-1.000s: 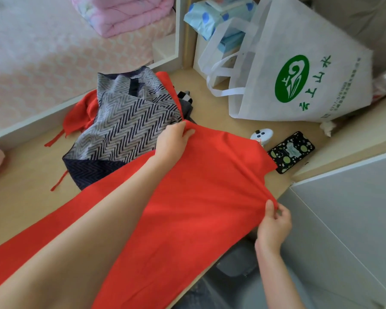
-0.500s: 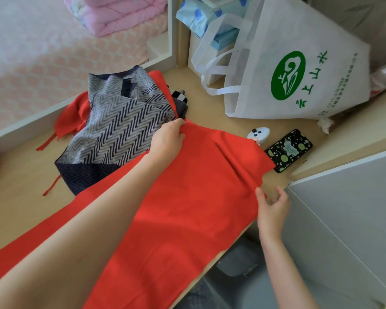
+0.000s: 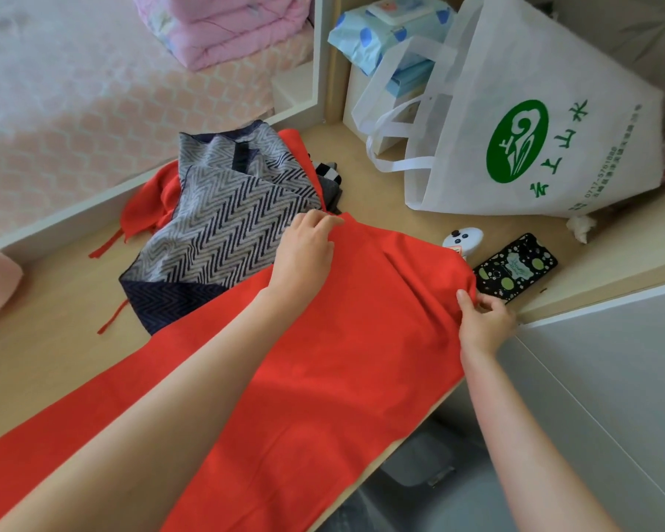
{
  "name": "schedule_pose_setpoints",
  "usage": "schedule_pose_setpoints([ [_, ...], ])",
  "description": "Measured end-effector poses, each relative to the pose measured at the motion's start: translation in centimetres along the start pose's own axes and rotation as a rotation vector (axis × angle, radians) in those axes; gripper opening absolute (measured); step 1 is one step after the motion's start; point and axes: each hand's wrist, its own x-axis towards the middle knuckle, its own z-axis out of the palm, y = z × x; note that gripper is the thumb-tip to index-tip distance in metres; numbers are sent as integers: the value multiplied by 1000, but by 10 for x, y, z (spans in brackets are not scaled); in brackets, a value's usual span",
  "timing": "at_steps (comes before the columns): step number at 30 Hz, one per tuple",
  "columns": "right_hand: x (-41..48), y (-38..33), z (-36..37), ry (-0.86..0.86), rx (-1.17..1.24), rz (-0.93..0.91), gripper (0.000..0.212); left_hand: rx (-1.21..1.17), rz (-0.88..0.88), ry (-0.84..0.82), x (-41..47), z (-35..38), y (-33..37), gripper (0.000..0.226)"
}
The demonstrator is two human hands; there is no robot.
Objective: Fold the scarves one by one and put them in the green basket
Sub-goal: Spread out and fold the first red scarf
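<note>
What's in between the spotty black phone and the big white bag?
In the head view, bare wooden tabletop separates the phone from the white bag. A small white gadget sits just left of that gap.

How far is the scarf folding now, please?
Done: nothing visibly; no green basket is in view. In hand: the red scarf lies spread out, left hand on its far corner, right hand pinching the other corner. Left: fold it, then the zigzag scarf and the red cloth beneath it.
</note>
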Motion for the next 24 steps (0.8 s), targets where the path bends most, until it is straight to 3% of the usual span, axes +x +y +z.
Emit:
schedule_pose_setpoints([
  [4,-24,-27,-13,29,41,-339,12,-190,-95,23,-13,4,12,27],
  [7,-78,-55,-23,-308,207,-491,9,-654,-422,-95,-25,4,24,15],
  [9,-119,-52,-25,-574,195,-573,9,-966,-694,-182,-35,4,31,20],
  [12,-174,-20,-24,-820,104,-653,9,-831,-776,-244,-61,7,26,45],
  [14,-199,1,-27,-898,77,-629,7,-713,-756,-177,-86,11,17,41],
  [17,-211,9,-38,-858,107,-525,17,-676,-669,-20,-120,13,6,14],
  [20,-197,2,-40,-636,158,-369,26,-710,-653,55,-150,6,1,25],
  [24,-181,-4,-17,-520,-23,-377,65,-703,-789,31,-193,9,-18,17],
])
